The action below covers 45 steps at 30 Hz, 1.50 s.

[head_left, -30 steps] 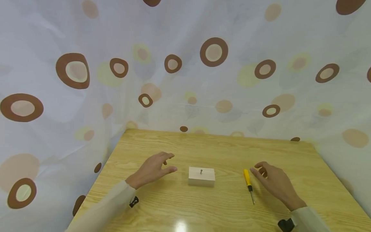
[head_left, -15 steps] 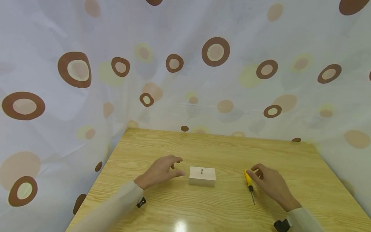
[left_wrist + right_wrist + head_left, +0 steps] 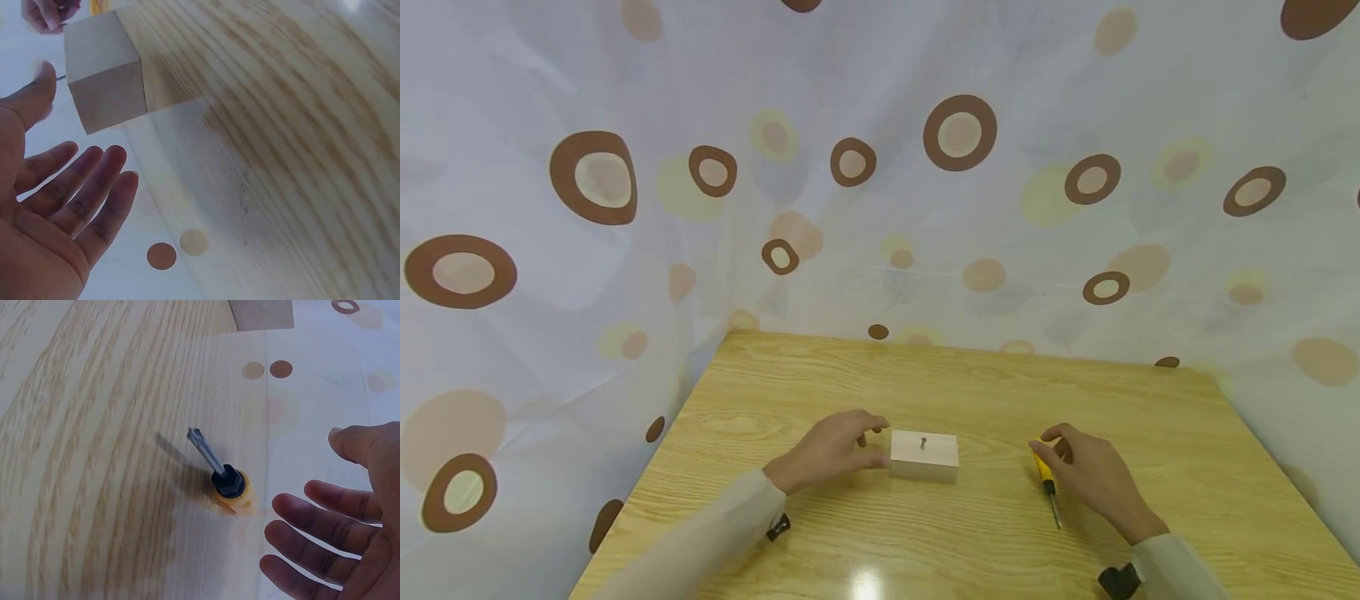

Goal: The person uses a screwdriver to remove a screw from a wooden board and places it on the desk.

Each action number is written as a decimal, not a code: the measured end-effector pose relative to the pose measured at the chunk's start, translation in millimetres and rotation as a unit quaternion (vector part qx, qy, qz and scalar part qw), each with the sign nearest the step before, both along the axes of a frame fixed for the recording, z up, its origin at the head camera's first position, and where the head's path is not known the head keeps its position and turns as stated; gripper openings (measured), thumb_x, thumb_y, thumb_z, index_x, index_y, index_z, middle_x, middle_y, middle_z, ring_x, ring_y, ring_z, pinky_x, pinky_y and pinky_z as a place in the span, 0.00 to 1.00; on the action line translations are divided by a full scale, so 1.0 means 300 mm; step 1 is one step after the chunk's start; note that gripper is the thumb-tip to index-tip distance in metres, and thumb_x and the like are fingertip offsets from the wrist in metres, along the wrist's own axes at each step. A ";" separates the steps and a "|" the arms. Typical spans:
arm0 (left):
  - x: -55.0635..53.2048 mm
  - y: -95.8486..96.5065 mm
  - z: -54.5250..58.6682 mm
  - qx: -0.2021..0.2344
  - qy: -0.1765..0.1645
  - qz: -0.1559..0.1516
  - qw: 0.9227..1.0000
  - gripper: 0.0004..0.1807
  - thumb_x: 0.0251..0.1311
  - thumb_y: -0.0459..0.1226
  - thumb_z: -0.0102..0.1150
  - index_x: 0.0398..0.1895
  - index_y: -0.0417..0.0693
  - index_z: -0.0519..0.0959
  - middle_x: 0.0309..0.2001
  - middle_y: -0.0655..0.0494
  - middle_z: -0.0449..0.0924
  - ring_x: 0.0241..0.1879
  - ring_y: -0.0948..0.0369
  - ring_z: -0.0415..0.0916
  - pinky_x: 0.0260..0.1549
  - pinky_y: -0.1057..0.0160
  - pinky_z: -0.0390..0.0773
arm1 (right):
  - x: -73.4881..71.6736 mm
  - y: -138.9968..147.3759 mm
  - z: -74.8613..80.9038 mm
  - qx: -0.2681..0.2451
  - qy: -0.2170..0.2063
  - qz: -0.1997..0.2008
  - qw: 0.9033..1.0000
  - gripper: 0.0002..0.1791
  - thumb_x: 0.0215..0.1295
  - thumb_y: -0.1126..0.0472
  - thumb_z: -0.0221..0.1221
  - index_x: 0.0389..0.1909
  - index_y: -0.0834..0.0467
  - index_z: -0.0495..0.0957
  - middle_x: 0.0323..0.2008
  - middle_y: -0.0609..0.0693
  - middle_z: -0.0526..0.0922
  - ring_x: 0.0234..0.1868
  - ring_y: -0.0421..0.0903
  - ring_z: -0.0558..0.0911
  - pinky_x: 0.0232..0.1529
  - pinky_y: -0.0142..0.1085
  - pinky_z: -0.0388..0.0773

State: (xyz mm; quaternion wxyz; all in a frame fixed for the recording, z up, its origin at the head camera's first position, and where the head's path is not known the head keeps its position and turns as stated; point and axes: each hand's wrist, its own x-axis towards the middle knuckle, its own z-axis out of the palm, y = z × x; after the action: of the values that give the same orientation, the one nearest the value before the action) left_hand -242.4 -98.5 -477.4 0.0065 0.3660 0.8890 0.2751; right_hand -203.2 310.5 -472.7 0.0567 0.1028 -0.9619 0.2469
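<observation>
A pale wooden block [image 3: 923,457] lies on the table, a screw [image 3: 923,442] standing upright from its top face. My left hand [image 3: 835,450] is at the block's left end, thumb and fingers spread; the left wrist view shows a gap between them and the block [image 3: 106,69]. Farther right lies a screwdriver [image 3: 1047,477], its yellow handle pointing away and its metal tip towards me. Over that handle hovers my right hand [image 3: 1093,471], partly hiding it. In the right wrist view, the fingers are relaxed and apart from the screwdriver [image 3: 228,481].
The wood-grain table [image 3: 970,550] carries both things. A white sheet with brown and beige spots [image 3: 880,217] encloses the back and both sides. Dark straps or devices sit at both wrists.
My left hand has moved right, up to the block's left end. My right hand has shifted slightly left, over the screwdriver's handle. Block and screwdriver stay where they were.
</observation>
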 end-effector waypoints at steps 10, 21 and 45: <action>0.003 0.039 -0.012 -0.031 -0.003 0.014 0.999 0.34 0.59 0.60 0.68 0.63 0.50 0.80 0.55 0.57 0.83 0.41 0.65 0.79 0.37 0.69 0.78 | -0.014 -0.003 -0.008 0.015 0.002 -0.005 1.000 0.26 0.76 0.42 0.57 0.52 0.62 0.80 0.32 0.46 0.85 0.29 0.39 0.81 0.30 0.41 0.81; -0.002 0.060 -0.026 -0.048 0.018 0.022 0.998 0.34 0.59 0.58 0.69 0.63 0.50 0.80 0.53 0.58 0.83 0.37 0.68 0.76 0.35 0.70 0.77 | -0.029 -0.006 -0.018 0.016 -0.004 -0.005 1.000 0.27 0.75 0.42 0.59 0.53 0.64 0.80 0.31 0.48 0.84 0.25 0.39 0.79 0.27 0.40 0.79; -0.007 0.066 -0.033 -0.039 0.041 0.019 0.998 0.33 0.62 0.57 0.68 0.62 0.47 0.80 0.50 0.57 0.84 0.34 0.70 0.74 0.32 0.71 0.76 | -0.097 0.014 -0.065 0.030 -0.042 0.002 0.999 0.28 0.73 0.48 0.63 0.58 0.68 0.75 0.31 0.49 0.85 0.26 0.42 0.81 0.27 0.39 0.80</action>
State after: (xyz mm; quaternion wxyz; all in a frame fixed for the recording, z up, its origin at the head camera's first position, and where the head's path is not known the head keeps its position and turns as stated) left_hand -244.5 -78.7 -487.3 -0.0211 0.3598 0.9052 0.2251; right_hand -232.4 314.9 -492.2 0.0123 0.0958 -0.9702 0.2223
